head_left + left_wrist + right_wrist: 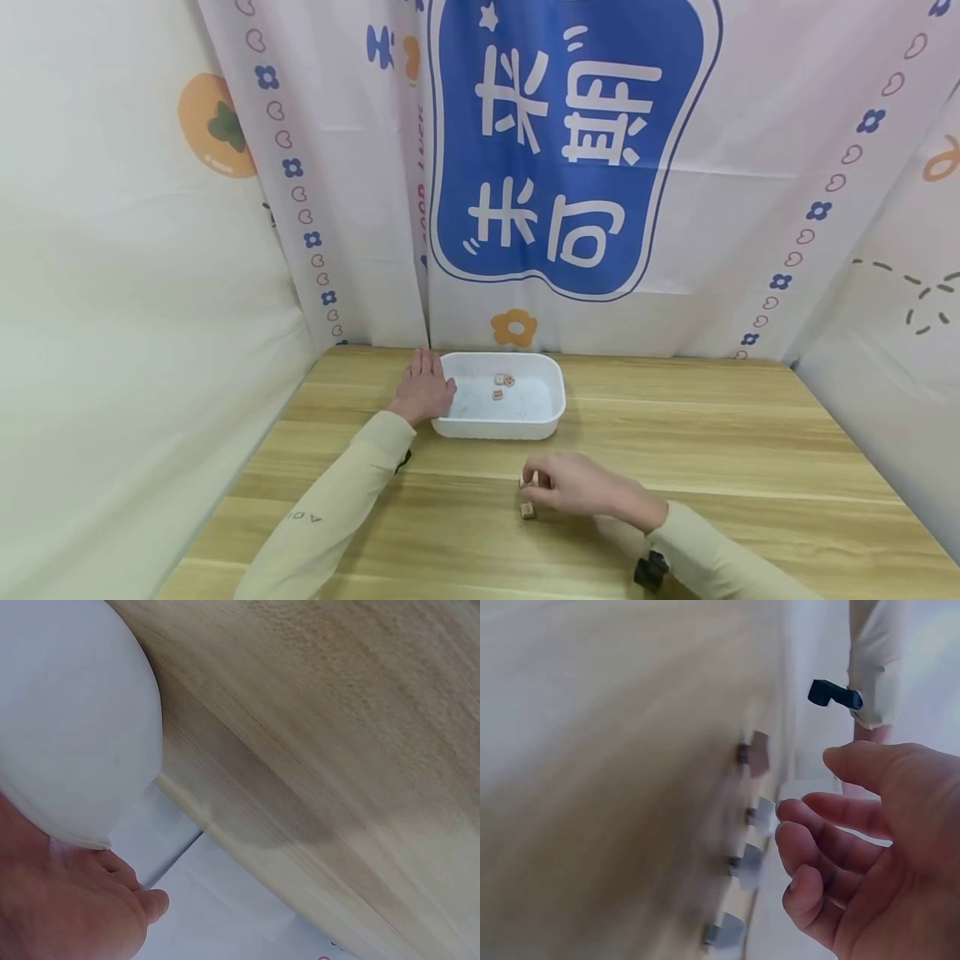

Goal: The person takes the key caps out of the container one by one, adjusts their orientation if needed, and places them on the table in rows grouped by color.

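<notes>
White cloth (360, 167) with a big blue sign (558, 175) hangs behind a light brown wooden bench (712, 433). On its far part sits a white plastic tray (495, 429) with three small, square, tan blocks (497, 395) inside. The left hand (423, 387), fingers out straight, touches the tray's left edge. Nearer, the right hand (577, 485) has bent fingers, thumb held apart; more small blocks (528, 510) lie just left of it, by its fingertips.
</notes>
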Demonstrator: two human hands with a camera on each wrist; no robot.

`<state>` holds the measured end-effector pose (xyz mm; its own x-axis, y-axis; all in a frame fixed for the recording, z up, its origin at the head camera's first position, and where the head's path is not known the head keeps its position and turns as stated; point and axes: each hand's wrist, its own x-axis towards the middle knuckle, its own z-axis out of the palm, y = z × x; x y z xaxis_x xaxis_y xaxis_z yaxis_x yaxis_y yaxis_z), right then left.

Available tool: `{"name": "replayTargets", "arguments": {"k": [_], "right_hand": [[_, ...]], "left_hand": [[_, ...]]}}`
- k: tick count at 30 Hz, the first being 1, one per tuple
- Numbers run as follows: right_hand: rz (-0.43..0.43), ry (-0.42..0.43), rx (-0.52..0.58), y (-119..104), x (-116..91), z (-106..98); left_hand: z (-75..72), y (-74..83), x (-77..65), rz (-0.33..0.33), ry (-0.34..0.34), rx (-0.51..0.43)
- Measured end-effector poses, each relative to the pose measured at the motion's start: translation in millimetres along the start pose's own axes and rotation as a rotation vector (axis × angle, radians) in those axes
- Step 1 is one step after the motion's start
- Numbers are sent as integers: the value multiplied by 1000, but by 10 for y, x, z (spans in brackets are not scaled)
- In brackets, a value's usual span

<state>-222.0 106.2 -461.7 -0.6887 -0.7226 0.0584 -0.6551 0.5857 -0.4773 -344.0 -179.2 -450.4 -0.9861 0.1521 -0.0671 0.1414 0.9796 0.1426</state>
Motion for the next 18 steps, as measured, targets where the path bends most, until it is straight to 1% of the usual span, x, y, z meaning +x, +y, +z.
{"name": "replayTargets", "arguments": {"k": [7,10,14,18], "right_hand": [[1,61,47,24,81,-149],[-5,92,46,29,112,-204],[4,109,63,34,155,-268],[-5,137,80,38,204,-333]], "left_hand": [[20,-12,8,0,3,3],[18,-11,8,-1,2,9],[8,-8,9,4,7,7],[8,-10,14,8,14,9]]}}
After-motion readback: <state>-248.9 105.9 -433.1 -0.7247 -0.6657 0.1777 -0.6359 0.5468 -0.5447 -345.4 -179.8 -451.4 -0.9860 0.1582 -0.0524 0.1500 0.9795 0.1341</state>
